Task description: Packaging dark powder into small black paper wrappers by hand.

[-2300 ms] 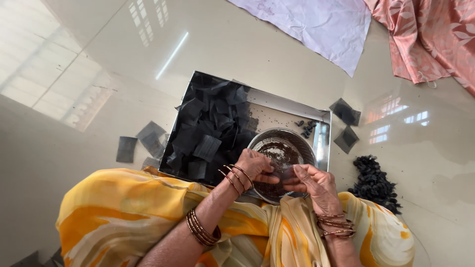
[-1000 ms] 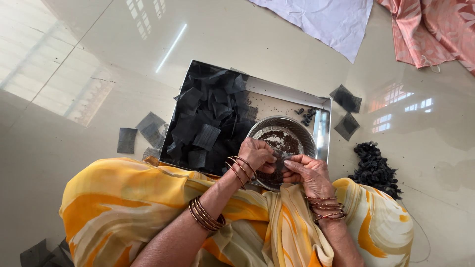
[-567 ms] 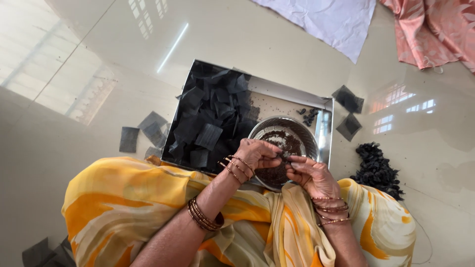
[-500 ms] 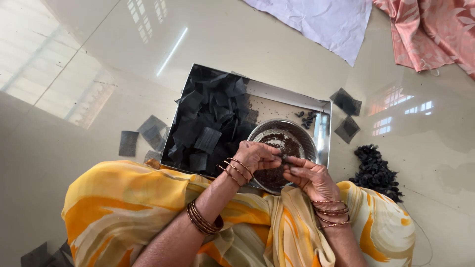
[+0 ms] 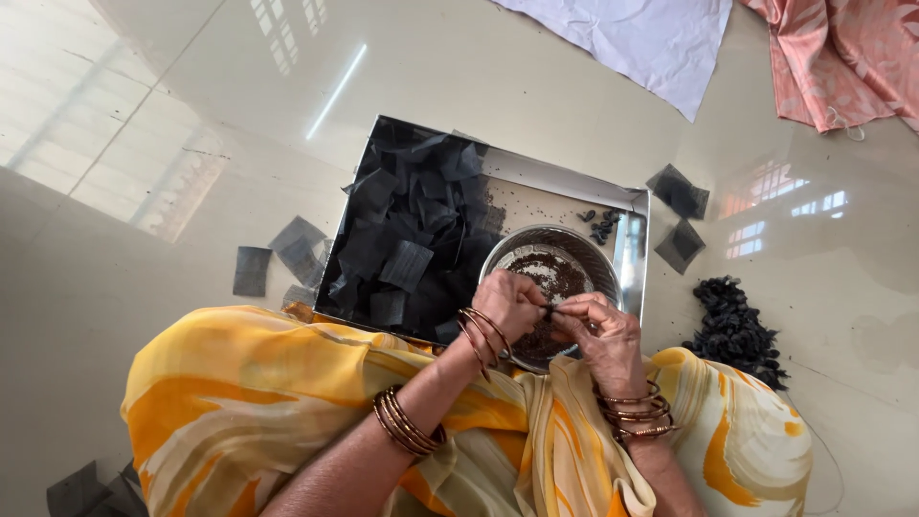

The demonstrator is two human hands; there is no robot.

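My left hand (image 5: 512,304) and my right hand (image 5: 603,331) meet over the near rim of a round metal bowl (image 5: 586,251) that holds dark brown crumbs. Both pinch one small dark piece (image 5: 549,311) between their fingertips. The bowl sits in the right half of a rectangular steel tray (image 5: 565,187). A heap of black leaf squares (image 5: 412,235) fills the tray's left half. Copper bangles ring both wrists, and yellow patterned cloth covers my lap.
A pile of small dark rolled pieces (image 5: 735,330) lies on the glossy floor right of the tray. Loose black squares (image 5: 680,191) lie beyond the tray's right corner, others (image 5: 287,254) to its left. White cloth (image 5: 637,38) and pink cloth (image 5: 842,57) lie at the far edge.
Both hands stay together over the bowl, working the small piece with slight finger shifts. The view has drifted a little; tray and bowl have not moved.
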